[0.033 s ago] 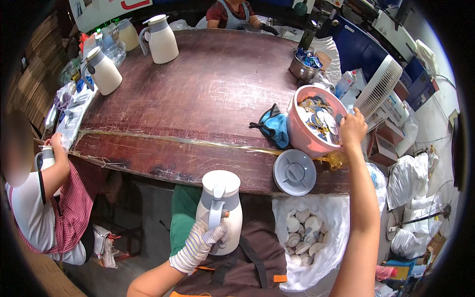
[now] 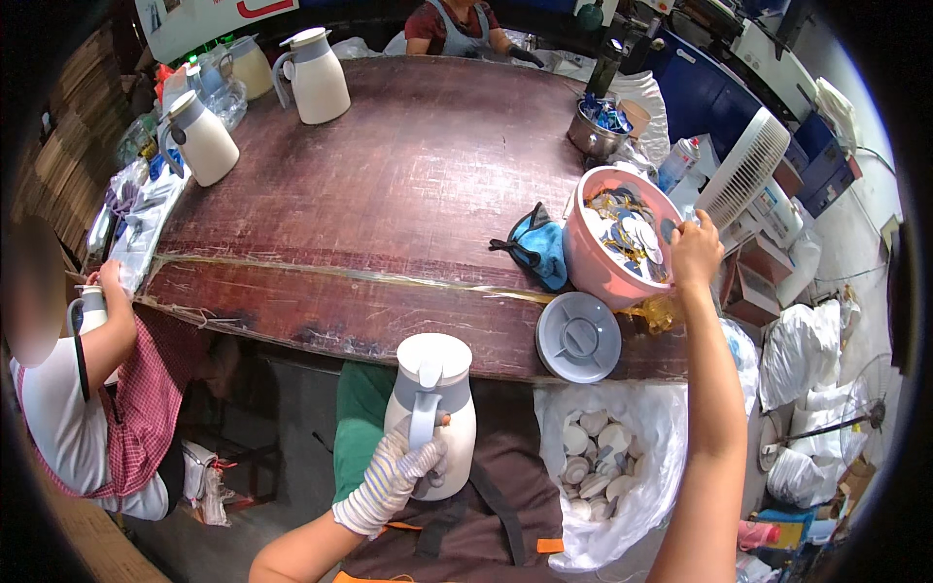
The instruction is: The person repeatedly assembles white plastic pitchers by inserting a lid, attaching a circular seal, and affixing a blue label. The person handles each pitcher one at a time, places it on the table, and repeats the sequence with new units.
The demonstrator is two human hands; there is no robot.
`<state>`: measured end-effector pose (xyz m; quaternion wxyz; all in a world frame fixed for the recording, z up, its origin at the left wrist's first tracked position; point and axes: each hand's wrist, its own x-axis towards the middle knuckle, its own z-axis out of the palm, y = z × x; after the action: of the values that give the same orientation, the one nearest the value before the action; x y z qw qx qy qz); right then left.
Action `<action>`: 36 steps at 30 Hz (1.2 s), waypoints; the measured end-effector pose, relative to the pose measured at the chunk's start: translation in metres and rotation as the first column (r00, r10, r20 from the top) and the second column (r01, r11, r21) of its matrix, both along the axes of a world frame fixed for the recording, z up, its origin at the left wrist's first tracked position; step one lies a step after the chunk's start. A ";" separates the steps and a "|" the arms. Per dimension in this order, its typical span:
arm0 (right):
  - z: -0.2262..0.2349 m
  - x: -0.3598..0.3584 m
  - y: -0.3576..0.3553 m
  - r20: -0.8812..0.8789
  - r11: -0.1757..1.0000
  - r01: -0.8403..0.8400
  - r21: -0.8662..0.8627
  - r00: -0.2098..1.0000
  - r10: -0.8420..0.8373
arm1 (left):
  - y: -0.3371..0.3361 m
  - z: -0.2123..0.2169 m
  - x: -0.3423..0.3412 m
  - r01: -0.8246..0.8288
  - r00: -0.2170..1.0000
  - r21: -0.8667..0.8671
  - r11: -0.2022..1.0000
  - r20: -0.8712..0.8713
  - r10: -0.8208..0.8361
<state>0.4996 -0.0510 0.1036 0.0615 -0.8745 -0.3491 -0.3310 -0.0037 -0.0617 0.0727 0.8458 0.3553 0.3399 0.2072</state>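
My left hand [image 2: 391, 478], in a striped knitted glove, is closed round the grey handle of a white vacuum jug [image 2: 450, 433]. The jug stands upright above my lap with its lid on. At the right rim of a pink bucket [image 2: 607, 280], my bare right hand [image 2: 697, 255] has its fingers bent together on a dark grey disc [image 2: 669, 230]; the thumb side is partly hidden. White and dark discs with yellow strings fill the bucket. In front of it, a round grey lid [image 2: 578, 338] lies on the table.
The wooden table [image 2: 389, 194] carries two more jugs [image 2: 321, 83] [image 2: 204, 146] at the far left, a blue pouch [image 2: 537, 248] and a metal pot [image 2: 595, 136]. A white bag of discs [image 2: 603, 462] lies below the edge. A co-worker [image 2: 87, 389] sits left, another [image 2: 452, 29] opposite.
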 end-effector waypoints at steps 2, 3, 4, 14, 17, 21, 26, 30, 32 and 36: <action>0.005 0.002 -0.009 -0.143 0.973 -0.085 0.213 0.983 0.117 | -0.001 -0.001 0.001 0.007 1.000 0.019 1.000 -0.005 -0.007; 0.008 0.004 -0.015 -0.200 0.940 -0.112 0.322 0.963 0.183 | -0.002 -0.002 0.002 0.012 1.000 0.041 0.999 -0.014 -0.011; 0.007 0.006 -0.020 -0.127 0.861 -0.218 0.459 0.943 0.306 | -0.002 -0.003 0.003 0.018 1.000 0.062 0.998 -0.023 -0.016; -0.018 -0.266 -0.077 -0.874 0.845 -0.338 0.413 -0.407 0.264 | 0.010 -0.027 -0.014 -0.156 0.986 0.078 0.985 -0.054 0.161; -0.031 -0.299 -0.069 -0.864 0.812 -0.437 0.387 -0.479 0.154 | 0.016 -0.034 -0.014 -0.034 0.990 0.333 0.942 -0.119 0.078; -0.044 -0.311 -0.065 -0.831 0.779 -0.397 0.485 -0.486 0.270 | 0.020 -0.029 -0.013 0.095 0.951 0.449 0.889 -0.304 0.051; -0.048 -0.303 -0.085 -0.381 0.761 0.260 0.594 -0.742 0.551 | 0.021 -0.035 -0.024 -0.257 0.965 0.009 0.966 -0.048 0.257; -0.045 -0.315 -0.085 -0.057 0.650 0.432 0.625 -0.806 0.590 | 0.005 -0.019 -0.008 -0.432 0.897 0.309 0.848 0.046 0.440; -0.022 -0.319 -0.078 -0.305 0.715 0.209 0.668 -0.799 0.518 | 0.006 -0.013 -0.007 -0.377 0.909 0.550 0.745 0.067 0.411; 0.012 -0.338 -0.066 -0.709 0.719 -0.243 0.651 -0.532 0.462 | 0.022 0.011 -0.019 0.011 0.959 0.994 0.111 -0.042 0.282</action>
<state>0.1614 -0.1166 0.1153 0.4890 -0.5487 -0.4174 0.5344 -0.0224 -0.0399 0.0832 0.3321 0.8121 0.2399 0.4155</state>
